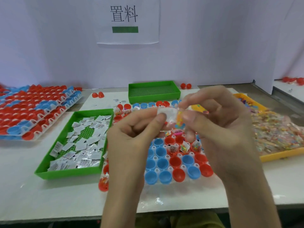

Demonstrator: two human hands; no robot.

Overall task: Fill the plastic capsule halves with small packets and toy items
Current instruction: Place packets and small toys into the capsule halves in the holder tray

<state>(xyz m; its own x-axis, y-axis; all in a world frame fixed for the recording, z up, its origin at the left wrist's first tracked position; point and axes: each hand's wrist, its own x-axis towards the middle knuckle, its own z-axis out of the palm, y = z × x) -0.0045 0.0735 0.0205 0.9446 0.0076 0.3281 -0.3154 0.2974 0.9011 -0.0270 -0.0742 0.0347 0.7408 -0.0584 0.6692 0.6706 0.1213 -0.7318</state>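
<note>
Pinching a small white packet (166,112) between thumb and fingers, the left hand (131,139) is raised close to the right hand (218,122), which pinches a clear toy bag (180,120) of coloured pieces; the fingertips are blurred. Below both hands stands a white rack (157,170) of blue and red capsule halves (162,163). A few of them hold bags, and the hands hide the middle of the rack. Left of the left hand a green tray (65,174) holds loose packets (82,145). Right of the right hand a yellow tray (279,157) of bags is blurred and partly covered. Beyond the hands is a second green tray (164,96), and far left are stacked racks (32,109). All rest on a white table (49,203), before a pale wall (213,46) with a paper sign (128,20).
</note>
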